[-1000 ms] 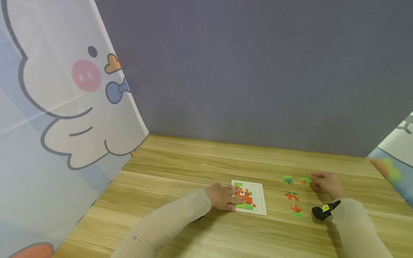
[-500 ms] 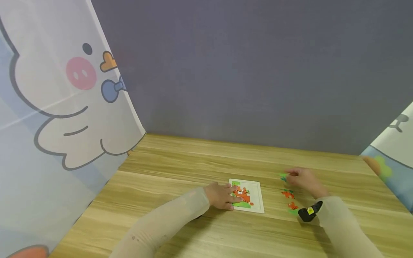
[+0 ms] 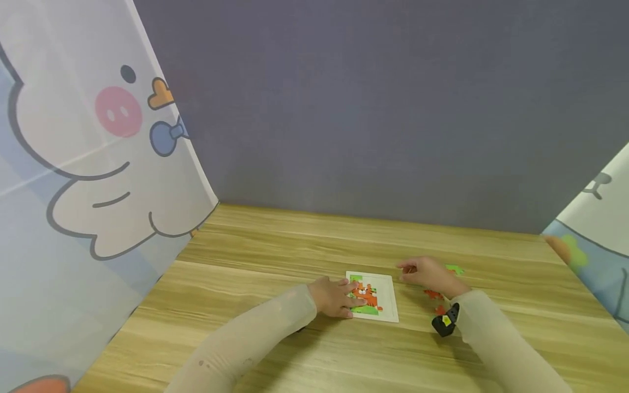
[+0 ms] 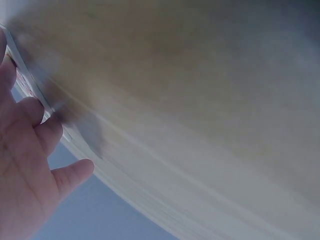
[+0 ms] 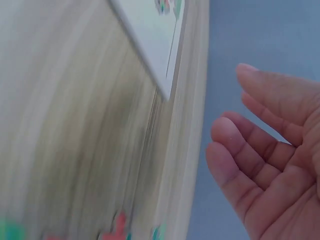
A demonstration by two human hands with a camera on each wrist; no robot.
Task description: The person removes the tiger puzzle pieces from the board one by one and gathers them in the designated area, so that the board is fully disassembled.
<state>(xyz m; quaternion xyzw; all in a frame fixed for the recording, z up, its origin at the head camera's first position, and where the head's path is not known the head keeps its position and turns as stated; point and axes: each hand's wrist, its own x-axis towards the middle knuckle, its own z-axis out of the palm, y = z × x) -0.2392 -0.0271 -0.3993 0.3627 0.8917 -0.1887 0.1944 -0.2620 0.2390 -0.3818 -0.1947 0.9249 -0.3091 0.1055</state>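
Observation:
A white puzzle tray (image 3: pixel 388 305) lies on the wood-grain table, partly filled with an orange tiger picture (image 3: pixel 365 295). My left hand (image 3: pixel 335 297) rests on its left part with spread fingers, covering some of the picture. To the right of the tray my right hand (image 3: pixel 426 273) hovers, fingers loosely bent. In the right wrist view a gap shows between its thumb and fingers, with nothing held there. Loose puzzle pieces lie near it: a green one (image 3: pixel 454 269), an orange one (image 3: pixel 433 294) and another orange one (image 3: pixel 440 310) partly hidden by the wrist device.
The wooden table (image 3: pixel 275 240) runs back to a grey panel (image 3: pixel 363 109). A cartoon-printed sheet (image 3: pixel 118 174) borders the left side, and another printed sheet (image 3: pixel 604 213) stands at the right. A black device (image 3: pixel 444 323) is strapped to the right wrist.
My right hand has moved left from the far green piece, past the other loose pieces, toward the tray. The left hand keeps its place on the tray. The head view has shifted slightly.

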